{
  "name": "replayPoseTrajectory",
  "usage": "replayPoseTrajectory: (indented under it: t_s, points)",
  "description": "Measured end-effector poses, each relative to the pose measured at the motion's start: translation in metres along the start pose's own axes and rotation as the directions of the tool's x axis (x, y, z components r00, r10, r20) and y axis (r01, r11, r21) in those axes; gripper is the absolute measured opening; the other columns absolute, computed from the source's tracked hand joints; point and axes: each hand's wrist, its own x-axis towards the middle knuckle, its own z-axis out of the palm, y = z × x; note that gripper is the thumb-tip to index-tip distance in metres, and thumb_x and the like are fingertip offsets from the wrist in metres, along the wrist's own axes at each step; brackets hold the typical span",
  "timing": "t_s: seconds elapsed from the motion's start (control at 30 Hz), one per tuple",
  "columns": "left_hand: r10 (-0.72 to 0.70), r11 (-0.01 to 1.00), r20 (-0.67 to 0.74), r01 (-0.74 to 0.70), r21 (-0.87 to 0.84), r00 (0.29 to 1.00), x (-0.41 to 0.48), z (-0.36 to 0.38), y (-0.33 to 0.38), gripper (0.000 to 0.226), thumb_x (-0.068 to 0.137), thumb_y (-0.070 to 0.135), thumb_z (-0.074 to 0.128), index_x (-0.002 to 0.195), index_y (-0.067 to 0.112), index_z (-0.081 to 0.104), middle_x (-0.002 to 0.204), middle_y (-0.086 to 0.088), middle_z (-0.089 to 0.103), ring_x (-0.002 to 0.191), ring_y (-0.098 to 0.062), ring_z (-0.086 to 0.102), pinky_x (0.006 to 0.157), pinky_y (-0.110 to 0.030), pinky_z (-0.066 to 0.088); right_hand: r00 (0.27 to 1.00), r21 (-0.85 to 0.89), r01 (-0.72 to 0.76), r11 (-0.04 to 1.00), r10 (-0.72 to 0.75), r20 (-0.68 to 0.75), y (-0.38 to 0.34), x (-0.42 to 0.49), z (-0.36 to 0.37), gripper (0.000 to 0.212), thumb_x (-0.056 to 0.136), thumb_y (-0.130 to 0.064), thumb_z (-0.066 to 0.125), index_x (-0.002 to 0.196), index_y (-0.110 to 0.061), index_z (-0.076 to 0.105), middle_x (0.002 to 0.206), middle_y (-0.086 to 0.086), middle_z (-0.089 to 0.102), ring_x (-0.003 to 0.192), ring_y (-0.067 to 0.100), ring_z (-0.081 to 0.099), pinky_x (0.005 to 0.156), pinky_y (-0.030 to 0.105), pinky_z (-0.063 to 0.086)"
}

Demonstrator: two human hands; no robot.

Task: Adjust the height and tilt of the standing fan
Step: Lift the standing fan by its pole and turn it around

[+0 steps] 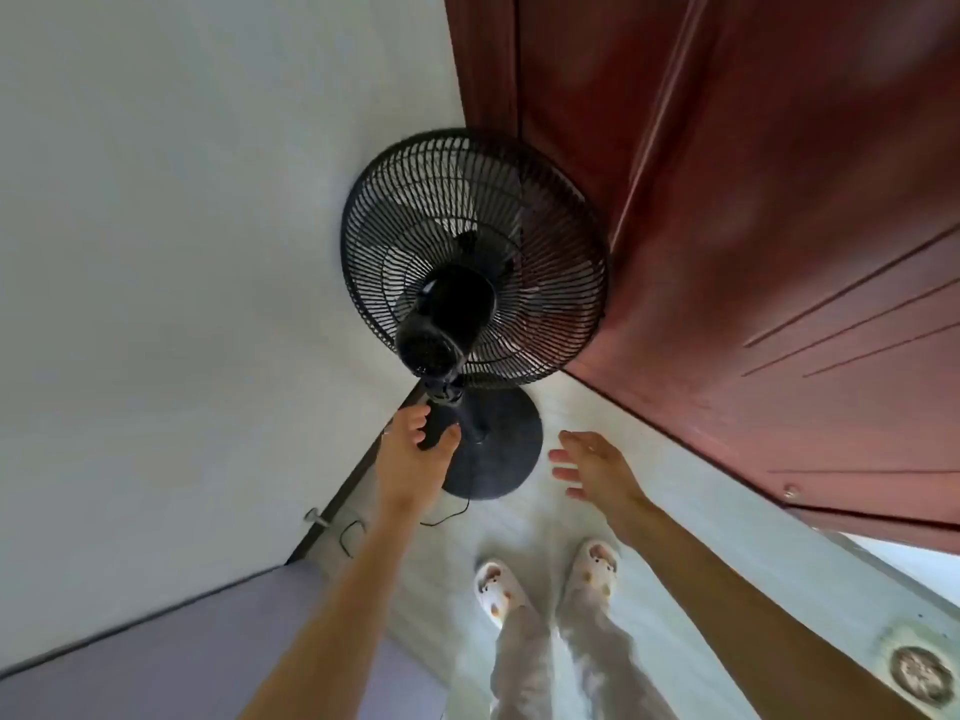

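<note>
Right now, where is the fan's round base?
In the head view's middle, the round base sits on the floor below the cage, between the left hand gripping the pole and the right hand.

This looks like a room in a home. A plain white wall [156, 252] meets a dark red wooden panel [753, 200] in a corner. The pale floor [530, 527] has a round drain [922, 672]. The person wears soft house slippers [496, 589] beside a black standing fan [472, 252].

floor [701, 491] | fan base [501, 449] | cord [451, 518] | slippers [496, 589] | drain cover [922, 675]
</note>
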Motion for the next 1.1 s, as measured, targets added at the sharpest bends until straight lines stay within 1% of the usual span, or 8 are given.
replayPoseTrajectory:
  t_s: [0.13, 0.33, 0.43, 0.6, 0.73, 0.83, 0.97, 1.1]
  points:
    - [0.000, 0.996, -0.033, -0.003, -0.084, 0.999, 0.034, 0.032, -0.016, 0.062, 0.083, 0.021, 0.084, 0.135, 0.015, 0.052, 0.122, 0.003, 0.053, 0.117, -0.023, 0.059, 0.096, -0.033, 0.049, 0.965, 0.130, -0.231, 0.964, 0.211, 0.155, 0.013, 0.070, 0.038, 0.026, 0.106, -0.035, 0.047, 0.126, -0.018, 0.053, 0.118, 0.007, 0.066, 0.082, 0.015, 0.065, 0.064, 0.028, 0.048]
    - [0.062, 0.996, -0.120, -0.070, -0.061, 0.991, 0.093, 0.069, -0.036, 0.047, 0.082, 0.026, 0.085, 0.117, 0.022, 0.055, 0.118, 0.001, 0.064, 0.116, -0.020, 0.061, 0.097, -0.032, 0.049, 0.925, 0.265, -0.357, 0.896, 0.300, 0.234, 0.028, 0.157, 0.101, 0.042, 0.104, -0.044, 0.048, 0.135, -0.017, 0.057, 0.116, 0.006, 0.068, 0.101, 0.023, 0.068, 0.078, 0.036, 0.056]
    - [0.017, 0.998, -0.164, -0.026, -0.056, 0.986, 0.109, 0.082, -0.047, 0.037, 0.082, 0.037, 0.084, 0.104, 0.024, 0.058, 0.100, 0.010, 0.068, 0.100, -0.014, 0.064, 0.084, -0.019, 0.047, 0.882, 0.432, -0.441, 0.787, 0.293, 0.368, 0.037, 0.190, 0.129, 0.048, 0.101, -0.046, 0.051, 0.133, -0.010, 0.055, 0.127, 0.016, 0.065, 0.110, 0.030, 0.066, 0.094, 0.041, 0.054]
    - [0.014, 0.999, -0.098, -0.018, -0.034, 0.995, 0.130, 0.080, -0.059, 0.020, 0.079, 0.034, 0.088, 0.083, 0.031, 0.068, 0.087, 0.015, 0.074, 0.090, -0.008, 0.072, 0.091, -0.035, 0.058, 0.845, 0.655, -0.523, 0.545, 0.235, 0.480, 0.041, 0.228, 0.165, 0.052, 0.099, -0.044, 0.058, 0.131, -0.004, 0.062, 0.125, 0.018, 0.068, 0.118, 0.033, 0.065, 0.108, 0.044, 0.048]
    - [0.083, 0.996, -0.044, -0.084, -0.010, 0.996, 0.132, 0.077, -0.055, 0.029, 0.080, 0.025, 0.087, 0.083, 0.042, 0.063, 0.078, 0.033, 0.068, 0.080, 0.021, 0.064, 0.080, -0.007, 0.052, 0.855, 0.722, -0.518, 0.459, 0.247, 0.457, 0.042, 0.243, 0.174, 0.052, 0.097, -0.041, 0.061, 0.134, -0.005, 0.059, 0.125, 0.022, 0.068, 0.108, 0.035, 0.070, 0.092, 0.043, 0.058]
    - [0.104, 0.995, -0.025, -0.104, -0.003, 0.994, 0.135, 0.075, -0.056, 0.025, 0.081, 0.024, 0.086, 0.091, 0.035, 0.066, 0.087, 0.025, 0.070, 0.082, 0.018, 0.065, 0.079, -0.005, 0.052, 0.859, 0.762, -0.511, 0.398, 0.268, 0.436, 0.042, 0.246, 0.180, 0.044, 0.094, -0.033, 0.064, 0.125, -0.002, 0.063, 0.094, 0.021, 0.076, 0.078, 0.032, 0.077, 0.060, 0.038, 0.061]
    - [0.120, 0.993, -0.035, -0.120, 0.013, 0.992, 0.133, 0.077, -0.061, 0.033, 0.079, 0.028, 0.087, 0.107, 0.022, 0.070, 0.098, 0.017, 0.074, 0.092, 0.009, 0.068, 0.087, -0.011, 0.053, 0.872, 0.800, -0.486, 0.352, 0.259, 0.415, 0.044, 0.251, 0.187, 0.043, 0.098, -0.027, 0.055, 0.133, -0.003, 0.059, 0.112, 0.019, 0.072, 0.091, 0.031, 0.075, 0.072, 0.039, 0.062]
    - [0.139, 0.990, -0.062, -0.138, 0.033, 0.988, 0.127, 0.077, -0.064, 0.042, 0.075, 0.029, 0.088, 0.110, 0.014, 0.072, 0.101, 0.009, 0.078, 0.091, 0.004, 0.071, 0.078, -0.008, 0.054, 0.871, 0.790, -0.486, 0.375, 0.285, 0.401, 0.041, 0.248, 0.183, 0.032, 0.099, -0.020, 0.050, 0.120, -0.001, 0.064, 0.074, 0.016, 0.074, 0.061, 0.028, 0.074, 0.054, 0.035, 0.060]
